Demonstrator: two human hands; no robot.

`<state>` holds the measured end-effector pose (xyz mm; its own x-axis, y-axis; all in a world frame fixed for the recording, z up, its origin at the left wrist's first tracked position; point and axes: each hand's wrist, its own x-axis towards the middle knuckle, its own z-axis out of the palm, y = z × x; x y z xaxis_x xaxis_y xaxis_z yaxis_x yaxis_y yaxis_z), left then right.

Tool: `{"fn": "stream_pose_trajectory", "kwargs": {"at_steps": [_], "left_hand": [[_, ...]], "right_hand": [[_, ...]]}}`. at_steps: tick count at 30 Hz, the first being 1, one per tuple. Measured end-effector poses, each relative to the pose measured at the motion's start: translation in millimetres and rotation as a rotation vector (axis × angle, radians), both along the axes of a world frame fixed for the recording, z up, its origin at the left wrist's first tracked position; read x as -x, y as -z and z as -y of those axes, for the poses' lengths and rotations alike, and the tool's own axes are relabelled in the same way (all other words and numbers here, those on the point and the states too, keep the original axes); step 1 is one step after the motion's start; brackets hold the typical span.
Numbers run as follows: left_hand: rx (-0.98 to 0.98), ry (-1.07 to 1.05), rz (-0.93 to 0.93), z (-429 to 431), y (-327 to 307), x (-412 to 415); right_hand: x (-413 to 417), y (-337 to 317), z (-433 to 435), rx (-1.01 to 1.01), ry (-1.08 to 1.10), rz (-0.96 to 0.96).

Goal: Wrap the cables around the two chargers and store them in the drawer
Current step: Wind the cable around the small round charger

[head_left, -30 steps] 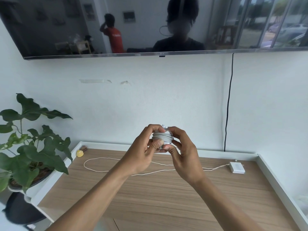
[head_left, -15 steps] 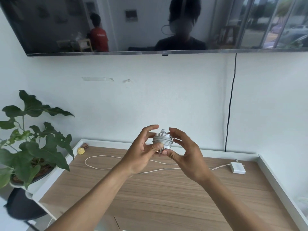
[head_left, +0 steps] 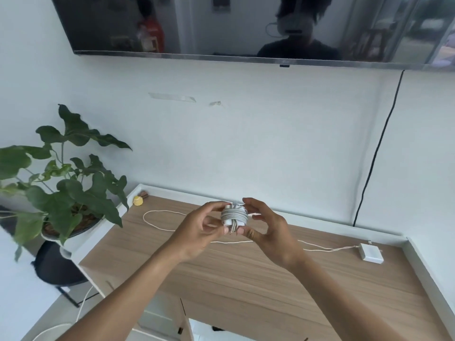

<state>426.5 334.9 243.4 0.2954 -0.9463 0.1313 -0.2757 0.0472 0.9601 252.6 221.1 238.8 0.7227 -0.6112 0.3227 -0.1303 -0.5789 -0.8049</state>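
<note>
A white charger wound in grey-white cable (head_left: 234, 216) is held in the air above the wooden cabinet top (head_left: 246, 271). My left hand (head_left: 197, 232) pinches it from the left and below. My right hand (head_left: 268, 230) holds it from the right with thumb under and fingers spread over it. A second white charger (head_left: 370, 253) lies flat at the right rear of the top. Its loose white cable (head_left: 172, 219) runs left across the wood in a long loop. A drawer front (head_left: 160, 318) shows below the top's front edge, partly hidden by my left forearm.
A potted green plant (head_left: 64, 188) on a black stand sits left of the cabinet. A small yellow object (head_left: 138, 200) rests in the rear left corner. A black cord (head_left: 376, 153) hangs down the wall from the mounted screen (head_left: 246, 25). A white raised rim edges the top.
The view has tilted down and shifted, showing more of the cabinet front. My fingers have loosened and spread around the wrapped charger, which stays between both hands.
</note>
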Motion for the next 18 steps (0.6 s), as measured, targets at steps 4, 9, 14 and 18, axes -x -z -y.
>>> {"fn": "stream_pose_trajectory", "kwargs": {"at_steps": [4, 9, 14, 18], "left_hand": [[-0.005, -0.068, 0.086, -11, 23, -18], [-0.099, -0.121, 0.181, -21, 59, -40], [-0.233, -0.126, 0.287, -24, 117, -61], [-0.297, -0.15, 0.346, -24, 166, -72]], "right_hand": [[-21, 19, 5, 0.061, -0.061, -0.141], [-47, 57, 3, 0.091, -0.089, -0.231], [-72, 112, 1, 0.062, -0.121, -0.355], [-91, 160, -3, 0.009, -0.149, -0.451]]}}
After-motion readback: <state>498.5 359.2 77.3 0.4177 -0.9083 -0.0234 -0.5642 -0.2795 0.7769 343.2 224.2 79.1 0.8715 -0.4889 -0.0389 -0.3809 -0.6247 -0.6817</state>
